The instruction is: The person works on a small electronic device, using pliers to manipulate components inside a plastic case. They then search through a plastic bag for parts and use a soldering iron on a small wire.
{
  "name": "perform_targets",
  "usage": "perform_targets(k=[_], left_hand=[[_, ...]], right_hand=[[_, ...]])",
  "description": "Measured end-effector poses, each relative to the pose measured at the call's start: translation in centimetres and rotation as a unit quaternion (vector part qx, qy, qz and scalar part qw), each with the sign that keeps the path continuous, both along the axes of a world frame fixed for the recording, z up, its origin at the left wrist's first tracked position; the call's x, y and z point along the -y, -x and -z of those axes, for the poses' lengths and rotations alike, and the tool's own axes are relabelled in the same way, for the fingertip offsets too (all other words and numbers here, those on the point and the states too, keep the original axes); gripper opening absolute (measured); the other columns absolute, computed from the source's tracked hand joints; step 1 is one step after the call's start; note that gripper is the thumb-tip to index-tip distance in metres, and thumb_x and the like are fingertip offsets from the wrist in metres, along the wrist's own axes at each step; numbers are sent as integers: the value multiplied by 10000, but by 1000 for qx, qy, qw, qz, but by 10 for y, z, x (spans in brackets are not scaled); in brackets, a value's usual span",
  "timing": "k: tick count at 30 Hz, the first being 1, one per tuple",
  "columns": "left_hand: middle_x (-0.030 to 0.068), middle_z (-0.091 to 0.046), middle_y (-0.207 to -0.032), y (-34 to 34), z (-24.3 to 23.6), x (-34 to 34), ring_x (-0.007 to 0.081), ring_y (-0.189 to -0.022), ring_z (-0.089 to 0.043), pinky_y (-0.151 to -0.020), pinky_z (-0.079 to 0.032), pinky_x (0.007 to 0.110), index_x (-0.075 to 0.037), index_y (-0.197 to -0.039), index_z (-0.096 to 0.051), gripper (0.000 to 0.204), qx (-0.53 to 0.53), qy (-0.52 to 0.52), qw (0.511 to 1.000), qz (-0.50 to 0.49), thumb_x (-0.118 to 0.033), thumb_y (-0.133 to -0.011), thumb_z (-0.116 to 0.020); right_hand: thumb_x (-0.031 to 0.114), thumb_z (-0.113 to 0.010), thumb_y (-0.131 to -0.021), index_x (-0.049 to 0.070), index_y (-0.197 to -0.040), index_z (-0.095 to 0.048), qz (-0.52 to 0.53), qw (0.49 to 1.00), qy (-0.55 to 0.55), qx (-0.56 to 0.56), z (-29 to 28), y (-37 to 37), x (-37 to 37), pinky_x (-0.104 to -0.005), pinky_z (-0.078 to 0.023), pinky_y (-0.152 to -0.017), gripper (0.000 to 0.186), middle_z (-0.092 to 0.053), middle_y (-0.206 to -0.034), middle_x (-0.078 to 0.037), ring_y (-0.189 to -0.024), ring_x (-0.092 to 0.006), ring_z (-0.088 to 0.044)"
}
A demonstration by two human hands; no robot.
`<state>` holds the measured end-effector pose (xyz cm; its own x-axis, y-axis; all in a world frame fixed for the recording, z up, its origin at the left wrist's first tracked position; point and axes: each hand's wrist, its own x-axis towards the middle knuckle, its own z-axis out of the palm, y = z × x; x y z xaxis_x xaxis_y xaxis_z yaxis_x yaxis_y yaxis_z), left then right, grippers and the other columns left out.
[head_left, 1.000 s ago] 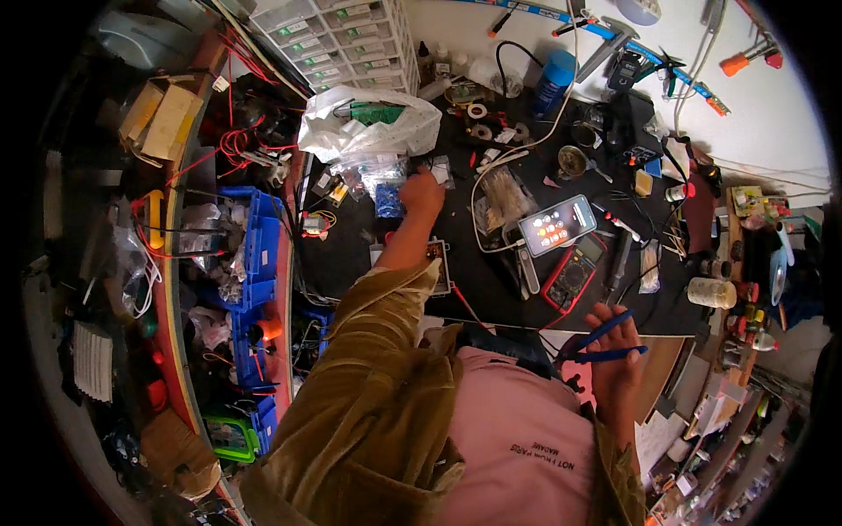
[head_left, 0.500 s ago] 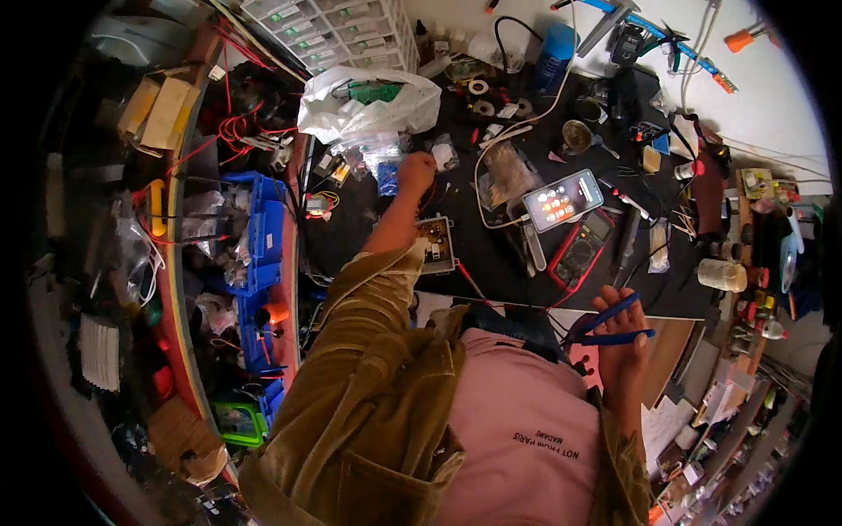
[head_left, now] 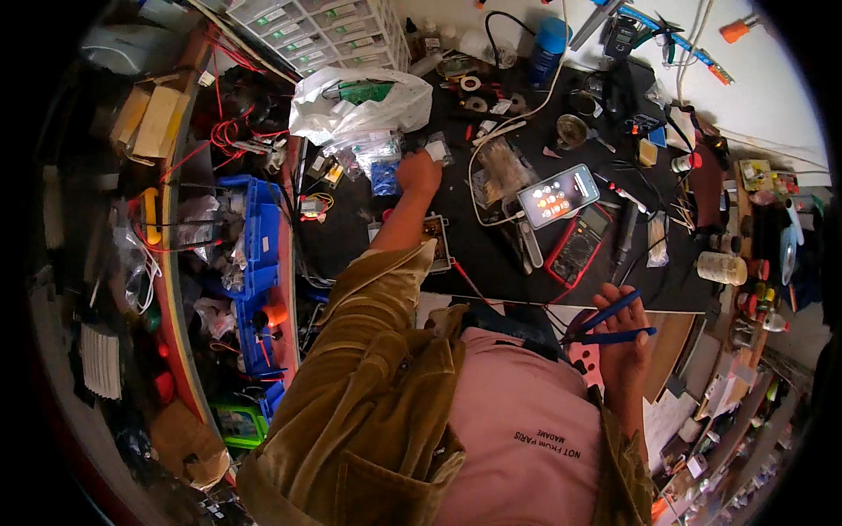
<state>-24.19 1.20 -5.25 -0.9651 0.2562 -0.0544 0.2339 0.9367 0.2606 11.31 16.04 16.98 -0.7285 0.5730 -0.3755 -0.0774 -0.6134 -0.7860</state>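
My left hand point(head_left: 419, 178) reaches across the bench with its fingers curled closed. It is beside a blue packet point(head_left: 383, 179) and just short of a small clear bag with a white piece in it point(head_left: 438, 149); what the fingertips hold, if anything, is hidden. Under the left forearm lies an open grey box with a circuit board inside point(head_left: 436, 231), partly covered by the arm. Near the bench's front edge my right hand point(head_left: 626, 352) holds blue-handled pliers point(head_left: 614, 336), the spread handles lying across its fingers and the jaws pointing left.
A lit phone point(head_left: 557, 196) and a red multimeter point(head_left: 579, 247) lie right of the box. A white plastic bag point(head_left: 360, 110) with green boards stands beyond the left hand. Blue bins point(head_left: 261, 237) line the left side. Cables cross the dark bench.
My left hand has shifted slightly right, closer to the small clear bag, and its forearm covers more of the grey box. The right hand keeps its hold on the pliers.
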Motion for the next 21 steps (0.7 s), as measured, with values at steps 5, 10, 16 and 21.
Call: perform_targets(k=[5,10,16,21], left_hand=[[186,-583,-900,-1,9,-15,346,-829,-593,-685,-489,430,-21,-970,-532,450,-18,-14,999,-47,-327,-681,-692],[182,-601,-922,1,7,-23,339,-865,-595,-698,-486,432,-39,-1022,-522,440,52,-25,992,-115,-301,-701,-672],[160,-619,-927,8,20,-8,329,-871,-603,-703,-489,428,-94,-900,-613,219,103,-66,992,-42,-236,-734,-626],[204,-555,-976,17,26,-3,364,-910,-536,-772,-447,451,-45,-987,-599,339,-29,-5,998,47,-207,-692,-646]], right_hand=[[479,-731,-632,15,-1241,-361,-4,1000,-14,2,0,-1,-2,-306,-490,-784,850,-454,-1213,-193,-1070,-304,-501],[453,-738,-635,12,-1240,-355,-1,1000,6,-5,0,2,-1,-294,-490,-785,841,-452,-1215,-191,-1075,-304,-498],[423,-746,-634,18,-1240,-359,2,1000,4,-11,-3,-1,-6,-316,-481,-808,825,-443,-1223,-188,-1089,-308,-487],[464,-669,-696,24,-1277,-328,-38,999,-21,-8,-4,-3,-11,-327,-421,-865,805,-415,-1266,-176,-1139,-279,-451]])
